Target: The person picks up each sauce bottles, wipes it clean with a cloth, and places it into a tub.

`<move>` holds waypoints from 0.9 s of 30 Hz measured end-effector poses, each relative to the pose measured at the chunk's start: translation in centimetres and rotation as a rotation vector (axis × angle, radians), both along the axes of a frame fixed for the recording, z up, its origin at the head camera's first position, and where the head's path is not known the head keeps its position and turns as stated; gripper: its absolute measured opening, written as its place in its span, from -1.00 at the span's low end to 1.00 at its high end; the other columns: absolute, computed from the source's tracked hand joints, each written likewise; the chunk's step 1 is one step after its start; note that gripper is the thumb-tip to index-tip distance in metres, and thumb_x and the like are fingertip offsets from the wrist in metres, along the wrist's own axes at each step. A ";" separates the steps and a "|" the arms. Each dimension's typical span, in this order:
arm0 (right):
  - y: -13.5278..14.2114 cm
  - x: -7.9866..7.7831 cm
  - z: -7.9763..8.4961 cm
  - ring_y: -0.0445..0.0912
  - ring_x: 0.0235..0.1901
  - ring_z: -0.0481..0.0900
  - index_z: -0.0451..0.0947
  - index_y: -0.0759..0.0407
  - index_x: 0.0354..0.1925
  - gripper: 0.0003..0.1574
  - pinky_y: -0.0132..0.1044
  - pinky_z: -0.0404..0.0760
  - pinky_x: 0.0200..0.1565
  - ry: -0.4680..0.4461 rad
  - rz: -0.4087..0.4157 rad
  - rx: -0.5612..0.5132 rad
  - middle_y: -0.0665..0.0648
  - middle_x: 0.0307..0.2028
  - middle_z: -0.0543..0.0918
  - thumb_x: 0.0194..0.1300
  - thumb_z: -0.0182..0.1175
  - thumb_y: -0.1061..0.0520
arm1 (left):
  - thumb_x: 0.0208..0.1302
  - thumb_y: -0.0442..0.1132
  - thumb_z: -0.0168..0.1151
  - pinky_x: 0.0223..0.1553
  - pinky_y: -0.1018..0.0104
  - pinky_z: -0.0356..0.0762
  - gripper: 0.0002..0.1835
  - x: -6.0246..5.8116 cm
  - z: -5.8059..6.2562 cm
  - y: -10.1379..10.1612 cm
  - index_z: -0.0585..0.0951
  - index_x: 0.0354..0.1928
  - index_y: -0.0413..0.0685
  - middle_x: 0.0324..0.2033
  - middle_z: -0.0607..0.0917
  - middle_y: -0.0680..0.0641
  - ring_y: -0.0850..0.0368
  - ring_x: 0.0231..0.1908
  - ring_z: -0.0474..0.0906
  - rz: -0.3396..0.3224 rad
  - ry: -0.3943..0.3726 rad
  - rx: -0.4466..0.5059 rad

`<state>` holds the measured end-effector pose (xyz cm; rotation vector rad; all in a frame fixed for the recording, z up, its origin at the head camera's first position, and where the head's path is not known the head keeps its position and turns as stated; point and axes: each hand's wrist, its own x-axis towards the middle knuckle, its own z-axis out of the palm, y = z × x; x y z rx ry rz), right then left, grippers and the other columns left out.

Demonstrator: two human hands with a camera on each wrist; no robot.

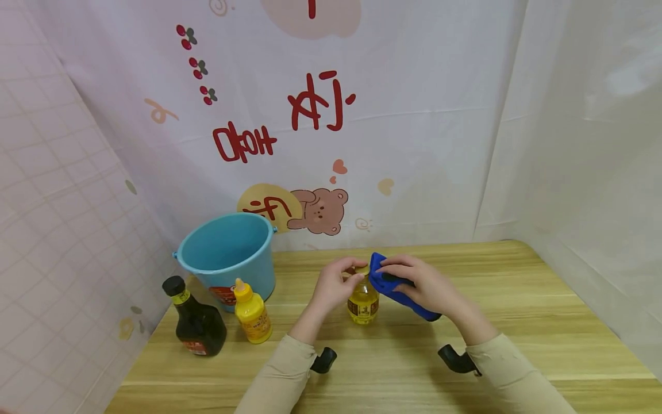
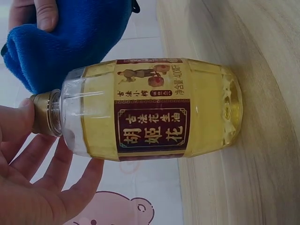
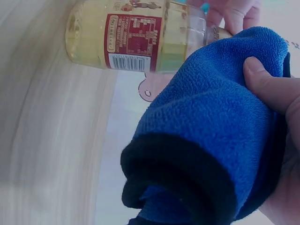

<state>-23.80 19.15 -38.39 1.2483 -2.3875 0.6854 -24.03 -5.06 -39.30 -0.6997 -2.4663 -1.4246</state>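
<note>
A small bottle of yellow peanut oil [image 1: 364,305] stands upright on the wooden table, its gold cap [image 2: 42,114] on top. My left hand [image 1: 336,282] pinches the cap between thumb and fingers, the other fingers spread behind the bottle's shoulder. In my right hand [image 1: 421,284] is a folded blue cloth [image 1: 395,287] with black edging, gripped with the thumb on top. The cloth [image 3: 201,103] lies against the bottle's neck in the right wrist view and covers part of it. The label with a barcode [image 3: 129,63] faces the right wrist camera.
Left of the hands stand a yellow squeeze bottle [image 1: 253,316] with a pointed tip and a dark sauce bottle [image 1: 199,328] with a black cap. A light-blue bucket [image 1: 258,267] is behind them, close to the printed curtain [image 1: 414,144] along the table's back edge.
</note>
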 end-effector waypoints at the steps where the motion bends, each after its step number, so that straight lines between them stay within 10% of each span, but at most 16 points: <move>1: -0.1 0.0 -0.1 0.17 0.11 0.54 0.62 0.16 0.11 -0.44 0.06 0.59 0.03 -0.001 0.006 0.003 0.20 0.14 0.56 0.10 0.41 0.40 | 0.31 -0.41 0.29 -0.14 0.26 0.63 -0.76 0.0 0.0 0.0 0.70 -0.01 -0.10 -0.08 0.70 -0.04 0.07 -0.15 0.60 -0.002 0.000 -0.001; 27: 0.9 0.6 -2.1 0.12 0.09 0.57 0.62 0.13 0.12 -0.43 0.02 0.61 0.00 -0.084 -0.018 0.054 0.14 0.13 0.57 0.12 0.40 0.39 | 0.35 -0.42 0.23 -0.11 0.22 0.62 -0.74 -0.2 -0.1 -0.1 0.68 0.04 -0.16 -0.05 0.69 -0.04 0.07 -0.10 0.58 -0.036 -0.028 0.001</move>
